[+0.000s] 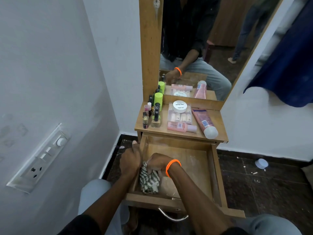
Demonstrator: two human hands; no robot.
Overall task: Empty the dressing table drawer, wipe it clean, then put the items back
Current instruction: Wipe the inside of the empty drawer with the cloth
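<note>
Head view: the drawer (199, 160) of the dressing table is pulled fully out toward the person, and nothing lies in it but a striped cloth (149, 181). The right hand (159, 162), with an orange band (172, 167) at its wrist, has its fingers curled down and clamped on the bunched top of the cloth, pressing it against the drawer floor in the near left corner. The left hand (131, 160) grips the drawer's left wall, fingers curled over the rim and thumb pointing away along it, which looks like bracing.

The relation that matters: the cloth sits directly under the right fingers, hard against the left wall, and the unwiped floor stretches away to the right and toward the back. Pale streaks and specks still show there, so I judge the wiping is under way and the next stroke would run rightward or away from the person, along the drawer's long axis. The right hand is the working one; the left is just beside it, nearly touching.

The emptied items stand on the tabletop (218, 126) behind the drawer. A white round tin (180, 106) reads "NAIL POLISH" and "zudio", upside down from here. Writing on the pink tube (204, 122) and pink bottle (179, 126) is too small to read, as are the small nail polish bottles (153, 114)
</note>
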